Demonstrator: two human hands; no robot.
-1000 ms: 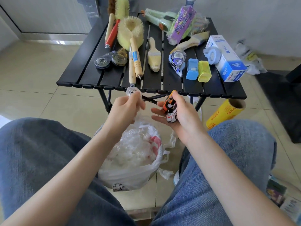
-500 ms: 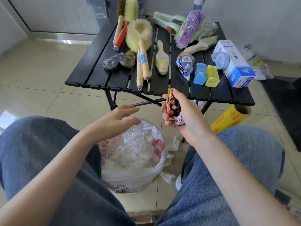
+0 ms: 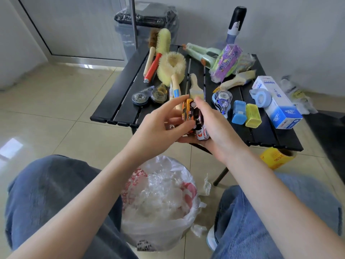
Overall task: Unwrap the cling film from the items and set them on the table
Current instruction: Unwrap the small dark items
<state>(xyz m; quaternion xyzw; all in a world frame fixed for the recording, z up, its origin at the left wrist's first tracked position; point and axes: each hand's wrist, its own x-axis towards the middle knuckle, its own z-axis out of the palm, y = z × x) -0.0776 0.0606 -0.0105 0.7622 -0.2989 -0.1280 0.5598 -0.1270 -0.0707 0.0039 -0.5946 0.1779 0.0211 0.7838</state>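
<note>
Two toy cars sit side by side in my hands just in front of the black slatted table [image 3: 119,101]. The orange car [image 3: 187,111] is on the left, the dark and white car [image 3: 200,126] on the right. My right hand [image 3: 214,128] cups both from below, its thumb lying over the dark car. My left hand [image 3: 158,126] pinches the orange car between thumb and fingers. I cannot tell whether any cling film is on the cars.
On the table lie brushes [image 3: 172,68], tape dispensers [image 3: 222,99], blue and yellow blocks [image 3: 245,113], a white and blue box [image 3: 276,103] and a purple packet [image 3: 226,62]. A bag of crumpled film [image 3: 160,200] stands between my knees. A yellow film roll [image 3: 276,157] lies on the floor.
My left hand dropped a scrap of film over the bag, then rose to the cars and took hold of the orange one. My right hand lifted the cars toward the table.
</note>
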